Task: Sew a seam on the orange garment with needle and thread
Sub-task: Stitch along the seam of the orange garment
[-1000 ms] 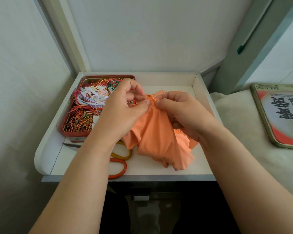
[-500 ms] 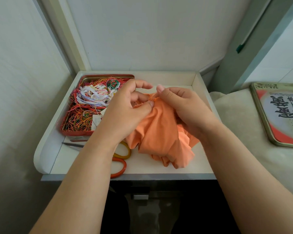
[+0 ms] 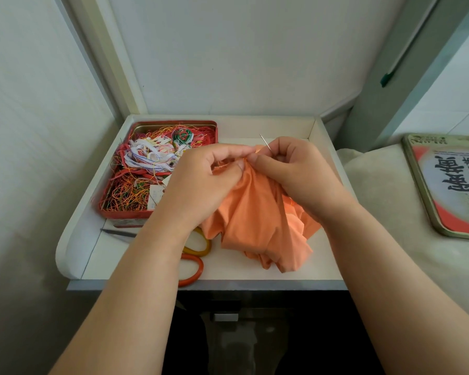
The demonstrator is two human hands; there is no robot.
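Note:
The orange garment (image 3: 257, 220) hangs bunched between both hands above the white tray (image 3: 255, 272). My left hand (image 3: 201, 180) pinches the garment's top edge between thumb and fingers. My right hand (image 3: 295, 171) pinches the silver needle (image 3: 265, 142), whose point sticks up and to the left above the fabric edge. Both thumbs meet at the top fold of the cloth. The thread itself is too fine to make out.
A red tin (image 3: 157, 169) full of tangled coloured threads sits at the tray's back left. Orange-handled scissors (image 3: 192, 255) lie under my left wrist, blades pointing left. A tin lid (image 3: 450, 185) with printed characters lies on the beige cloth at right. Walls close in behind and at left.
The needle, hidden half a second ago, now shows again above the fabric in my right fingers. My left fingers have closed back onto the garment's edge.

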